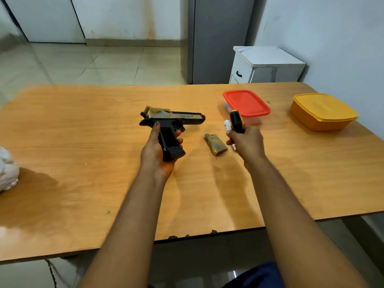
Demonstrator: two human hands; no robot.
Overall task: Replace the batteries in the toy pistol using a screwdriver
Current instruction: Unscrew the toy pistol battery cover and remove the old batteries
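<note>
**Q:** What lies closest to the viewer?

**A:** Two bare forearms reaching over the near edge of the worktop [83, 204]. The left hand [159, 150] is clenched around the grip of the toy pistol [172, 123], holding it above the worktop, muzzle pointing right. The grip side facing the camera appears open and black.

**Q:** And the right hand?

**A:** The right hand [246, 142] grasps a screwdriver [236, 121] with a black-and-yellow handle, plus a white cylindrical object, probably a battery [227, 125]. Motion blur prevents confirmation.

**Q:** Where is the cover?

**A:** A tan camouflage panel [216, 144], judged to be the removed grip cover, lies on the worktop between both hands. A red-lidded container [246, 104] and a yellow container [323, 112] stand farther right.

**Q:** Which step is in hand?

**A:** Likely battery exchange, cover off.

**Q:** How is it done well?

**A:** Set the screwdriver down first; one hand carrying two items handles a battery poorly. Keep the pistol steady with the open side up. Match battery polarity to the compartment markings, seat each cell fully, then refit the panel and tighten the screw without forcing it.
</note>
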